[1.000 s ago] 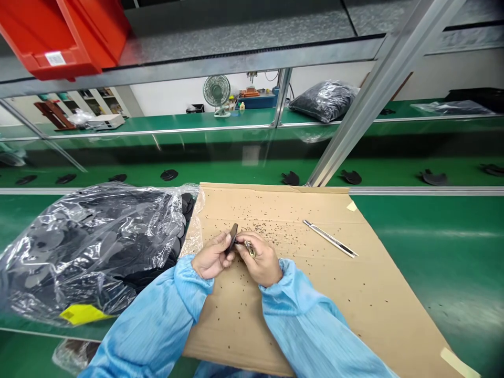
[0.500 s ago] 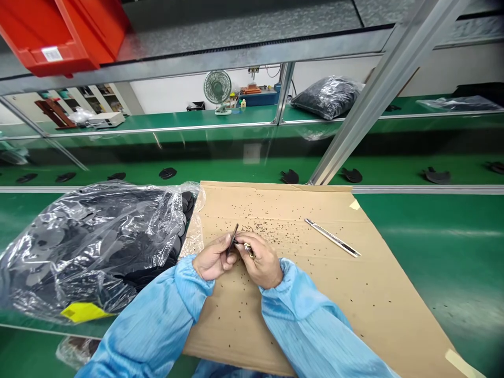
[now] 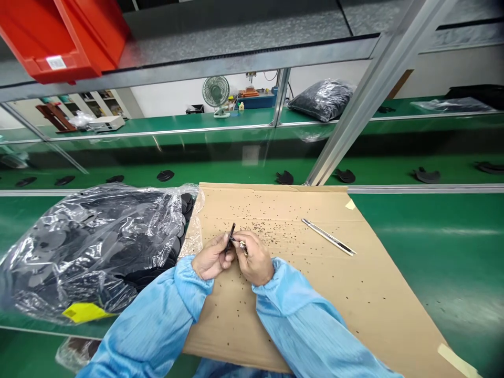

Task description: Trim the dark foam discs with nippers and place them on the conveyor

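Observation:
My left hand [image 3: 211,259] is closed on a thin, flat dark piece [image 3: 230,237], held nearly upright and edge-on. Against its right side my right hand [image 3: 255,261] works with bent fingers. A small shiny gold-coloured metal tool [image 3: 244,247] pokes out of that grip; its kind is hidden by the fingers. Both hands are above a cardboard sheet [image 3: 315,325], where many tiny dark bits [image 3: 264,229] lie scattered, thickest just beyond the fingers.
A slim white and black cutter-like tool [image 3: 328,237] lies on the cardboard to the right. On the left a clear plastic bag [image 3: 98,236] holds dark rounded pieces. Black curved pieces [image 3: 285,177] sit along the green strip behind. A metal post [image 3: 346,105] and a red bin [image 3: 71,42] stand above.
The view has shifted slightly. My right hand has moved a little left, and the dark piece looks slightly more edge-on. Both grips stay the same.

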A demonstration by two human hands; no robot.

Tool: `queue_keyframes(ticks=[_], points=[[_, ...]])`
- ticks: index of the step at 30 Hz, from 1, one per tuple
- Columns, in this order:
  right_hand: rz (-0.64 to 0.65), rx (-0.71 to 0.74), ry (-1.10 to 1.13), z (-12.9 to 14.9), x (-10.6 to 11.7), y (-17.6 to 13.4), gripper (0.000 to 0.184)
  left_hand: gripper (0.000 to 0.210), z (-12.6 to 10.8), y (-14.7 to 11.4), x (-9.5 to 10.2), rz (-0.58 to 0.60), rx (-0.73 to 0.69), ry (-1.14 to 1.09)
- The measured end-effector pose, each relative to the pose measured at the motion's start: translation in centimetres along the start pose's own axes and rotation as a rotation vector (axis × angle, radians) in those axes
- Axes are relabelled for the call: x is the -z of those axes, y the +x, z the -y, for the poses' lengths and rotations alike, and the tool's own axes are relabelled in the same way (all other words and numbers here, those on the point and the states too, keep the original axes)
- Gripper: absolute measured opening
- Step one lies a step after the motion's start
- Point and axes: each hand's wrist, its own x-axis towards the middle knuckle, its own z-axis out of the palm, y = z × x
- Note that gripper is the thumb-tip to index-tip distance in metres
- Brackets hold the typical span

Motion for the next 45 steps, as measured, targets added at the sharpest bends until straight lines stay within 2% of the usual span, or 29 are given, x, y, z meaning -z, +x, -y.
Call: queue_keyframes(ticks=[2,7,14,23,28,33,36,41,45], points=[[-0.023,-0.037,-0.005,0.2,-0.2,0.1,0.014,0.033,0.1,0.1,-0.1,-0.007,0.019,-0.022],[0.016,-0.049,0.092,0.3,-0.2,0.1,0.017,0.028,-0.3,0.0,-0.5,0.046,0.255,-0.199],[-0.022,-0.031,0.108,0.1,-0.1,0.0,0.013,0.024,-0.4,0.0,-0.1,0.099,0.342,-0.222],[-0.046,0.041,0.084,0.4,0.1,0.2,0.010,0.019,-0.2,0.3,0.1,0.099,0.313,-0.149],[-0.075,0.041,0.080,0.5,0.1,0.4,0.007,0.023,0.0,0.4,0.5,0.154,0.324,-0.115],[-0.093,0.001,0.035,0.6,0.1,0.4,0.011,0.022,0.9,0.7,0.6,0.222,0.267,-0.015],[-0.090,-0.005,-0.015,0.4,0.0,0.3,0.013,0.030,0.9,0.6,0.2,0.222,0.226,0.024],[-0.110,-0.038,-0.126,-0.1,0.0,0.3,0.012,0.065,0.2,-0.1,-0.4,0.258,0.195,-0.072],[-0.118,-0.065,-0.158,-0.2,0.2,0.2,0.011,0.053,0.2,-0.2,-0.2,0.296,0.212,-0.034]])
